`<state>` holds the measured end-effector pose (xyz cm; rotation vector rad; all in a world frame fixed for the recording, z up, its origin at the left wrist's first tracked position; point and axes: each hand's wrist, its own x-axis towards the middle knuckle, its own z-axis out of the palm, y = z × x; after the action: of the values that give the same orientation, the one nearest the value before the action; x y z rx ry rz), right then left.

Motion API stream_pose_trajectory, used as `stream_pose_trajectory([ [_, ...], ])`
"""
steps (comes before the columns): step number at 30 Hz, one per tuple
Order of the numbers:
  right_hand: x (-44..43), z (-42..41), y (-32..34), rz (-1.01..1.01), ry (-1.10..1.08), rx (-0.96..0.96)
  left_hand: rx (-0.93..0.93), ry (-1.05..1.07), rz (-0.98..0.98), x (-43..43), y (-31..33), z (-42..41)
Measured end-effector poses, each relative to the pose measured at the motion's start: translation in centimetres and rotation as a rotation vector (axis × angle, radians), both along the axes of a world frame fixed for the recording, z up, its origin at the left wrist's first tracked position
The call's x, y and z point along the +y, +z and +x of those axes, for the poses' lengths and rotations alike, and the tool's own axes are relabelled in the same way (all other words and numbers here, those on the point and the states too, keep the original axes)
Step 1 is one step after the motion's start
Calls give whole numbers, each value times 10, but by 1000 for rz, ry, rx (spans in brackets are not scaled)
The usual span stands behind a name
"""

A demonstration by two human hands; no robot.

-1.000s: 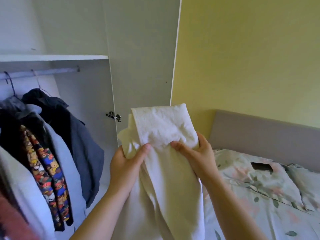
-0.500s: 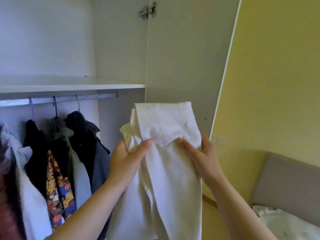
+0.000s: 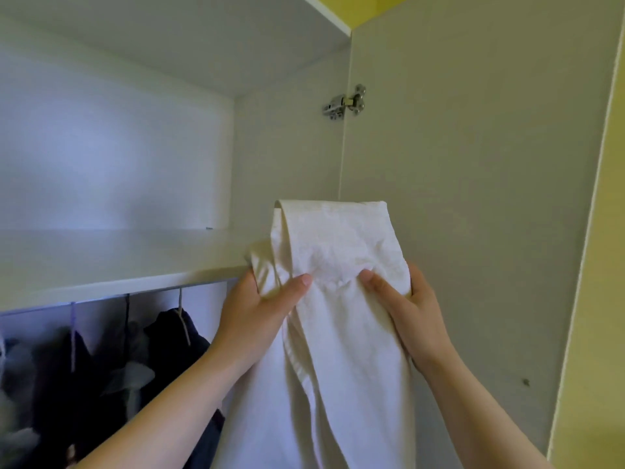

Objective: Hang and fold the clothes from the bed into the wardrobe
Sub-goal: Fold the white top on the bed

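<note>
White garment [image 3: 341, 238], folded double, held up in front of me between both hands. The top fold stands above the fingers [image 3: 299, 282]; the long tail hangs below them, out of frame. My left hand [image 3: 257, 316] pinches the left edge, thumb on the front, the rest curled behind. My right hand [image 3: 412, 313] clamps the right edge the same way. So both sets of fingers are closed on the cloth, none free.

The grip sits just under the fold, I'd say to stop the fold slipping open. The edge of the shelf [image 3: 118, 262] is just left of the left fingers, about level with them; touching or not, can't tell. I read the folded piece as meant for that shelf, not the rail [image 3: 101, 299] below and left of the fingers, where dark clothes [image 3: 176, 340] hang on hangers. The wardrobe door [image 3: 473, 198] stands open behind and right of the fingers, its hinge [image 3: 345, 103] well above them. The tail likely needs gathering before the piece sits flat.
</note>
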<state>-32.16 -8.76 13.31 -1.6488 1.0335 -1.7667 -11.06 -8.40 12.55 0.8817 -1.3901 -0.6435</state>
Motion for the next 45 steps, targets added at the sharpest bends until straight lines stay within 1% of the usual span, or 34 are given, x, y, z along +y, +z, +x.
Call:
stream_pose_trajectory([
  [4,-62,0,23,-45,69,18,-27,33,8,-41,25,6],
  [7,-107,3,42,-72,169,15,-73,119,-29,-65,45,9],
  [9,-132,10,53,-74,241,11,-80,171,-17,-79,59,14],
  [13,-185,33,78,-65,354,11,-124,389,3,-115,83,30],
  [16,-224,59,93,-65,383,98,-110,489,3,-145,93,48],
  [19,-252,82,93,-13,303,264,-85,541,143,-176,87,68],
  [22,-254,85,77,37,278,398,-145,632,400,-196,83,82],
  [24,-242,77,66,16,341,464,-129,607,468,-201,84,86],
  [26,-226,64,58,-12,395,508,-131,577,470,-205,85,88],
  [29,-196,47,45,-79,414,524,-161,558,459,-206,83,89],
  [32,-173,43,28,-168,403,591,-133,545,454,-204,83,85],
  [34,-167,46,17,-234,330,654,-70,492,464,-199,83,80],
  [36,-164,50,8,-301,225,728,1,377,494,-190,82,77],
  [39,-164,55,-10,-417,76,832,7,230,519,-167,82,80],
  [41,-162,56,-21,-481,-3,868,-40,213,497,-149,79,82],
  [42,-160,55,-26,-515,-36,871,-116,250,468,-140,76,82],
  [43,-159,55,-31,-549,-65,868,-240,298,424,-130,72,81],
  [45,-155,53,-41,-606,-109,862,-557,368,279,-110,58,78],
])
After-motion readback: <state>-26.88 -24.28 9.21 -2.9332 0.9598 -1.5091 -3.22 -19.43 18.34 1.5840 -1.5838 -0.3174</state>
